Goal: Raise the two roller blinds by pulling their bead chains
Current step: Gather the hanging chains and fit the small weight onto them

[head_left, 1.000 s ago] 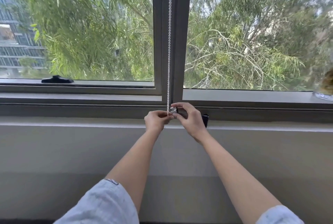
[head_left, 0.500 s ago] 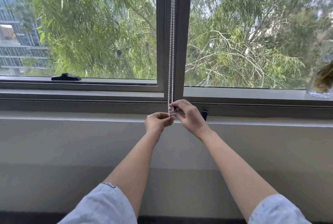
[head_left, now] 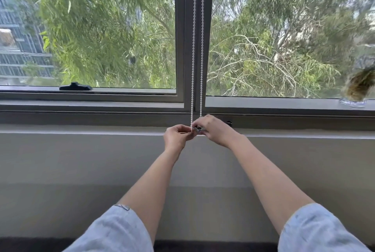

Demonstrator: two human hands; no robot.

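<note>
Bead chain [head_left: 193,48] hangs in two white strands down the grey window post [head_left: 189,38]. Its bottom end meets both hands. Left hand [head_left: 177,136] and right hand [head_left: 215,130] touch together, fingers pinched on it.

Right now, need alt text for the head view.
Both hands, left hand and right hand, meet at the bottom of a white bead chain hanging down the window frame between two panes. Trees fill the glass; no blind shows.
</note>
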